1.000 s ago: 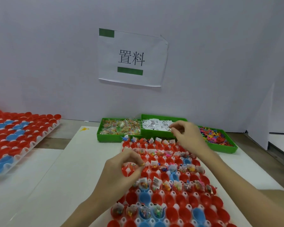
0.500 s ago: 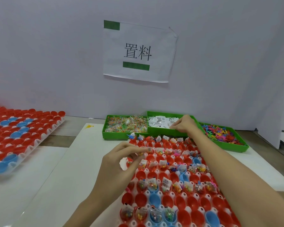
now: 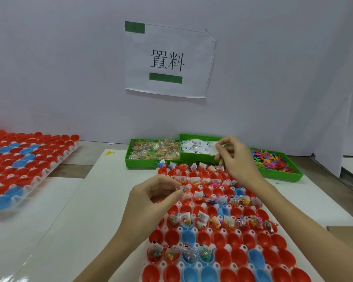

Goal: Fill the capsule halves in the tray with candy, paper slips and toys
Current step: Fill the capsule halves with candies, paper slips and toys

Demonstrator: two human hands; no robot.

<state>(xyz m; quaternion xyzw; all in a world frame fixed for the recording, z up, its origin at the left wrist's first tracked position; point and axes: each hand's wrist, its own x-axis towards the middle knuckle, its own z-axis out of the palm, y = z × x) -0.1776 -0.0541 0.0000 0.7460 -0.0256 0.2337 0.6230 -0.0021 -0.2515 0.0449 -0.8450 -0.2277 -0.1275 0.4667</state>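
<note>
A: Red and blue plastic, mostly: the capsule halves (image 3: 222, 259) sit open side up in the white tray (image 3: 237, 267) on the table (image 3: 73, 231). How far along would you say?

B: Partway. The far rows and a few nearer ones hold candy packets and paper slips, some with a toy as well; the rows between them and the whole nearest row are bare. So a good share is left.

A: And the hands?

B: The left hand (image 3: 153, 198) pinches a candy packet (image 3: 182, 188) between thumb and fingertips, just above the tray's left edge. The right hand (image 3: 235, 159) is curled round a paper slip (image 3: 213, 152), raised over the tray's far end, just in front of the slip bin (image 3: 200, 157).

A: Supplies?

B: Three green bins along the wall: candy bin (image 3: 151, 161) on the left, slips in the middle, toy bin (image 3: 281, 171) to the right (all well stocked, as far as I can tell).

A: Room to move?

B: Tight at the back, since the bins nearly touch the tray's far edge and the wall stands right behind them. Left of the tray there is open white table, then a second tray (image 3: 29, 169) of unfilled halves well apart. The right forearm lies across the tray's right side, so I'd judge a sleeve-level sweep could knock filled halves.
</note>
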